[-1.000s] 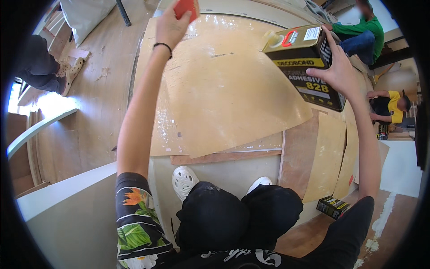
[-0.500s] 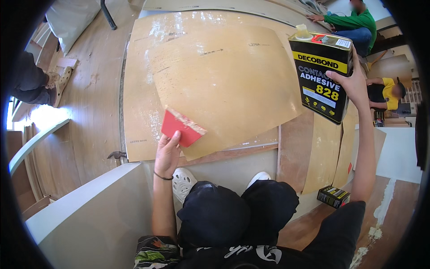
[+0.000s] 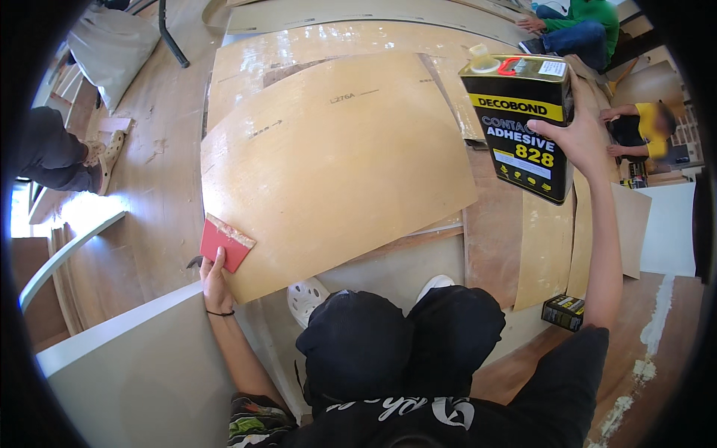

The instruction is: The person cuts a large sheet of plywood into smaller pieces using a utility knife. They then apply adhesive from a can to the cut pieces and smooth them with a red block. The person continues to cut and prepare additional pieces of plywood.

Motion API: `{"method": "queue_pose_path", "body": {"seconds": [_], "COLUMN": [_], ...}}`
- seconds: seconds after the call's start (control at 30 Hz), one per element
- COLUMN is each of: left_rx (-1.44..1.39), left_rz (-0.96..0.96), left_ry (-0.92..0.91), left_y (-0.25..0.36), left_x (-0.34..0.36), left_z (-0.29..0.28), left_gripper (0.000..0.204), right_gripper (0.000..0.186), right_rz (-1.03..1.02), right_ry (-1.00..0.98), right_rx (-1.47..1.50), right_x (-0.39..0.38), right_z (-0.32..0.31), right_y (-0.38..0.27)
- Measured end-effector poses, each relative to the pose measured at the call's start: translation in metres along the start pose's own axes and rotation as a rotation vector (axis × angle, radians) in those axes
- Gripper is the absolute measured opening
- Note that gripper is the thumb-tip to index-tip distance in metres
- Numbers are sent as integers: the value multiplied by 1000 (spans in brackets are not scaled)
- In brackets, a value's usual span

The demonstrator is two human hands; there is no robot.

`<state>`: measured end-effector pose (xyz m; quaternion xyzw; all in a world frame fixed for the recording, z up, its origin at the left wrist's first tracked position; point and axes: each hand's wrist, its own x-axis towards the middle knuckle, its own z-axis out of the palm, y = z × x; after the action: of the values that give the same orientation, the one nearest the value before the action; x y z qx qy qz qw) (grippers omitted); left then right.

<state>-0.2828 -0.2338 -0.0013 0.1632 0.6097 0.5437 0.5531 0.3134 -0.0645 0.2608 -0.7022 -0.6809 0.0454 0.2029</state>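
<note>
My dark-clad knees [image 3: 358, 340] bend at the near edge of the work, one white clog [image 3: 305, 300] close to the sheet's rim. Just beyond, at the near left corner of a large tan sheet [image 3: 336, 172], my left hand [image 3: 214, 282] grips a flat red spreader [image 3: 224, 248], thumb across its face, its pale, crusted edge turned away from me. Whether those fingers also pinch the sheet I cannot tell. If they do, a light hold seems wise: a hard pinch could crease so thin a panel, and the spreader's crusted edge is best tipped clear of the surface so that it leaves no smear.

Off to my right, my right hand [image 3: 586, 145] clasps a black-and-yellow can [image 3: 515, 142], thumb on the front, the other fingers mostly hidden. The can is roughly upright above the boards [image 3: 489, 254] beside the sheet. I cannot tell if its pale spout [image 3: 484, 61] is sealed, so a level grip looks the safer one, with attention split between both hands.

Farther out, a second pale sheet [image 3: 246, 75] shows beneath the first; beyond it, at upper right, sits a co-worker in green sleeves [image 3: 579, 33].
</note>
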Motion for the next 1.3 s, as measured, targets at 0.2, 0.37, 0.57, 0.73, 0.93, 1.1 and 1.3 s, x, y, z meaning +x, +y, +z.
{"method": "queue_pose_path", "body": {"seconds": [0.2, 0.37, 0.57, 0.73, 0.93, 1.1, 1.3], "left_rx": [125, 96, -199, -357, -262, -190, -79], "left_rz": [97, 366, 385, 315, 328, 537, 535], "left_ry": [80, 114, 63, -286, -528, -471, -392], "left_y": [11, 24, 51, 58, 59, 51, 25], "left_x": [-6, -27, -50, -12, 34, 59, 112], "left_z": [16, 60, 110, 212, 368, 419, 441], "left_gripper": [34, 36, 36, 45, 39, 31, 30], "right_gripper": [118, 122, 123, 123, 124, 123, 124], "right_rz": [31, 2, -56, -8, -53, -67, -105], "right_ry": [-65, -162, -167, -225, -208, -208, -224], "right_rx": [-91, -76, -215, -231, -218, -224, -276], "right_x": [7, 20, 22, 23, 24, 25, 26], "right_z": [-4, 3, 10, 13, 15, 20, 26], "right_y": [-2, 2, 4, 1, 3, 6, 12]}}
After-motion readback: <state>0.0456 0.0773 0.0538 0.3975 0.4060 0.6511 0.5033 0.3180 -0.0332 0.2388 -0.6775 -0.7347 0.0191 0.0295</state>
